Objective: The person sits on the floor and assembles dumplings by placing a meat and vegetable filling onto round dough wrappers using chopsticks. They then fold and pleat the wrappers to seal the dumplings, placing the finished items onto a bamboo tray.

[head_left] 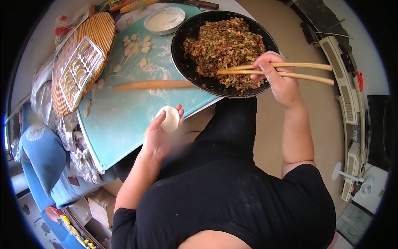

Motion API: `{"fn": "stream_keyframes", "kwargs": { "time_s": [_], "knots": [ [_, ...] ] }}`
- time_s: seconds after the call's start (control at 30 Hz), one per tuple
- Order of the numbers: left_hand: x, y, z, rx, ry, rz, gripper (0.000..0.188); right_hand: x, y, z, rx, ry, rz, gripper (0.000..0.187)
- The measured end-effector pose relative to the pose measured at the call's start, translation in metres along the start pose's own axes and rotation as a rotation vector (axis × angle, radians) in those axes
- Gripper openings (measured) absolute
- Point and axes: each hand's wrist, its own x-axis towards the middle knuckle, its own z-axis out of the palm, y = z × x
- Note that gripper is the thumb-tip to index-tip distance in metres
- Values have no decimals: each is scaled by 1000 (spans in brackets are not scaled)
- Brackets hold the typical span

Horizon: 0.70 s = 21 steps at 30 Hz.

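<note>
Left hand [154,137] loosely cups a dough round [170,120] mid-frame, right hand [277,78] pinches chopsticks [309,77] upper right; smaller filling [232,45] scoops probably behave better.

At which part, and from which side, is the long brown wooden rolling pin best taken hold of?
Probably by its middle, from above on the person's near side. The long brown wooden rolling pin lies flat on the flour-dusted turquoise board, its left end narrow, its right end crowded by the round black pan.

a few printed letters [129,19], partly covered, on the white tabletop [229,5], far side
</note>
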Motion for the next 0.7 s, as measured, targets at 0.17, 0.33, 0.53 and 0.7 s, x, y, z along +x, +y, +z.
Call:
{"fn": "stream_keyframes", "kwargs": {
  "time_s": [0.17, 0.33, 0.53, 0.7],
  "knots": [
    [9, -4, 7, -36, -16, -87, 29, 29, 33, 22, -302, -123, -245, 16],
    [13, -2, 10, -15, -13, -87, 27, 40, 51, 19, -231, -209, -130, 18],
    [21, -4, 4, -24, -9, -107, 29, 33, 40, -3, -40, -122, 110, 20],
    [26, -9, 9, -26, -76, -150, 32, 33, 47, 1, -65, -75, 33, 22]
  ]
}}
